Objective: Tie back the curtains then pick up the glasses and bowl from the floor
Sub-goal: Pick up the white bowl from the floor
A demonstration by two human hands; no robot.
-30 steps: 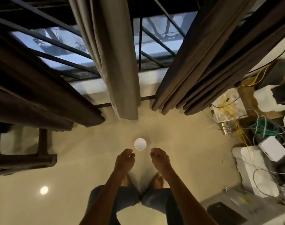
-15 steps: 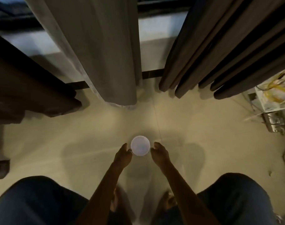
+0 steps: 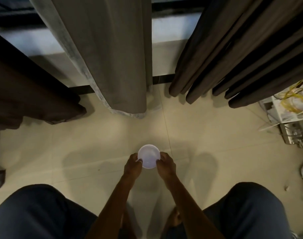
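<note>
Left hand (image 3: 132,165) and right hand (image 3: 166,163) clasp opposite sides of the white bowl (image 3: 148,156) at the floor (image 3: 216,135); a level lift likely follows.

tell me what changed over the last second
Both hands closed in: the left hand and right hand, which hung short of the bowl, now grip its rim from either side. The person crouched lower, knees coming into view. The bowl sits on the same floor spot; the curtains hang unchanged.
</note>
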